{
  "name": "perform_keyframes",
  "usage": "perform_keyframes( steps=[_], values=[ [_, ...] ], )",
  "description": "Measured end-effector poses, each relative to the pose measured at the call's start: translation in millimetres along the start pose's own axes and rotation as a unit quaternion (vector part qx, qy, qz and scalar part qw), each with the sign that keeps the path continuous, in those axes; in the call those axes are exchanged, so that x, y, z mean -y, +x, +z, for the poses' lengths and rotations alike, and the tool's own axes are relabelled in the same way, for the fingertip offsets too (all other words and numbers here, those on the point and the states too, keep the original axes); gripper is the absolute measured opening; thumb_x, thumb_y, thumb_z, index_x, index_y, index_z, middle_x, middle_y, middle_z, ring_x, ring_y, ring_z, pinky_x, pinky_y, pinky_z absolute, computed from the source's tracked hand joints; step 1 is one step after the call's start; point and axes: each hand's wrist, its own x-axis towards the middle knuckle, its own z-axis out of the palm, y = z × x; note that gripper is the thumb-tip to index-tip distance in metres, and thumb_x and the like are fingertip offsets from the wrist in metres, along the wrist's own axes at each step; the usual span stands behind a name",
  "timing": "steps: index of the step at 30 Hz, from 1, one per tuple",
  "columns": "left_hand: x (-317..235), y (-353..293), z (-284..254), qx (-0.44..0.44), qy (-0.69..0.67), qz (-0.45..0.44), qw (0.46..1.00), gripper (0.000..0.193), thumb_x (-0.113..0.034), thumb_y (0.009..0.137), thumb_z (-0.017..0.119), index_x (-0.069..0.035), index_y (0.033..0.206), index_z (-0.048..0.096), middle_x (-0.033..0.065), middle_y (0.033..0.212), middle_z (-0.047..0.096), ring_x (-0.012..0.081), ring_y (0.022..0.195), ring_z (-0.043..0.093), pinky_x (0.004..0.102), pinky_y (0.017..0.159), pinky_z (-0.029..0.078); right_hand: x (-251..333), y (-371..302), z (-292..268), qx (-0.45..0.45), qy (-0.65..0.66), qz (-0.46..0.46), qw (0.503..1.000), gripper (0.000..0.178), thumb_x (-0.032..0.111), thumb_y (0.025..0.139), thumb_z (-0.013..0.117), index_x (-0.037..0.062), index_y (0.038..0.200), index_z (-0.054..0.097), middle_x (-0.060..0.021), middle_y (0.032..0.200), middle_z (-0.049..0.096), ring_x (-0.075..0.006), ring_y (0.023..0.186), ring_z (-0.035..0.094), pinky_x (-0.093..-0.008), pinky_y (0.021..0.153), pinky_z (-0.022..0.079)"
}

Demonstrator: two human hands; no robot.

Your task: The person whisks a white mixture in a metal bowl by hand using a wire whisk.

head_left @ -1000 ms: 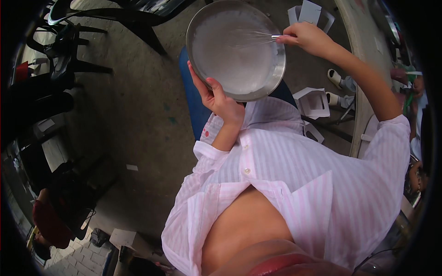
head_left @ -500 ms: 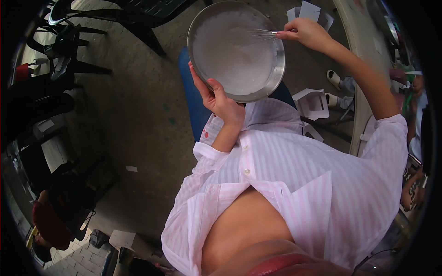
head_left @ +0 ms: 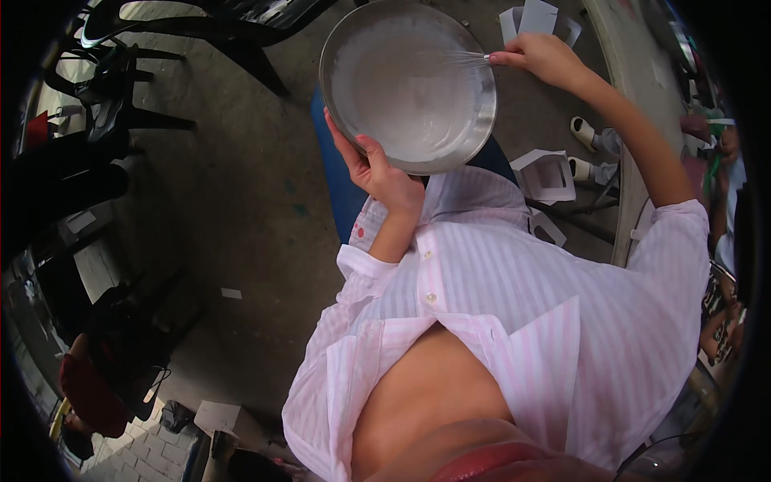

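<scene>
A wide metal bowl [head_left: 487, 112] rests tilted over my lap, holding a pale whitish mixture [head_left: 393, 96]. My left hand [head_left: 383, 177] grips the bowl's near left side, thumb on the rim and fingers beneath. In my right hand [head_left: 546, 60] is a wire whisk [head_left: 470, 59], pinched by its handle at the bowl's right edge. The whisk's wires reach into the mixture, and their far ends blur into it. Blue cloth [head_left: 333, 153] covers my legs under the bowl.
White boxes [head_left: 546, 178] with openings lie on the floor to the right, near another person's light shoes [head_left: 581, 134]. A long table [head_left: 634, 80] runs along the right side. Black plastic chairs [head_left: 233, 40] stand at the upper left. Someone in dark red [head_left: 92, 386] is at the lower left.
The bowl has shifted slightly left and up with my left hand. My right hand and the whisk have moved a little right, and the mixture's surface pattern has changed.
</scene>
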Motion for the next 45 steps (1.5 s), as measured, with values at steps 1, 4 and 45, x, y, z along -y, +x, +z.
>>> perform_keyframes(
  steps=[1, 4, 45],
  values=[
    [2.0, 1.7, 0.6, 0.0, 0.001, 0.015, 1.0, 0.048, -0.018, 0.103, 0.044, -0.007, 0.148, 0.031, 0.0057, 0.152, 0.035, 0.0169, 0.132, 0.04, 0.0311, 0.11, 0.031, 16.2, -6.0, 15.1, -0.086, 0.038, -0.045, 0.995, 0.061, 0.056, 0.09, 0.056, 0.0014, 0.064, 0.059, -0.0061, 0.055, 0.051, -0.0175, 0.051, 0.05, -0.0363, 0.054, 0.04],
    [2.5, 2.6, -0.4, -0.002, -0.006, 0.017, 1.0, 0.048, -0.017, 0.103, 0.044, -0.008, 0.148, 0.031, 0.0056, 0.151, 0.035, 0.0168, 0.132, 0.041, 0.0312, 0.11, 0.031, 17.5, -19.0, 25.1, 0.004, 0.076, -0.097, 0.992, 0.061, 0.057, 0.09, 0.055, 0.0009, 0.066, 0.06, -0.009, 0.057, 0.053, -0.0194, 0.052, 0.052, -0.0366, 0.055, 0.042],
    [4.1, -2.6, 4.1, 0.004, 0.019, 0.014, 1.0, 0.049, -0.015, 0.103, 0.042, -0.006, 0.149, 0.028, 0.0061, 0.155, 0.029, 0.018, 0.137, 0.035, 0.0329, 0.112, 0.028, -7.3, 1.7, 10.6, -0.028, 0.114, -0.034, 0.992, 0.062, 0.06, 0.091, 0.053, 0.0045, 0.065, 0.056, -0.0006, 0.052, 0.042, -0.0111, 0.05, 0.044, -0.0293, 0.048, 0.036]
  ],
)
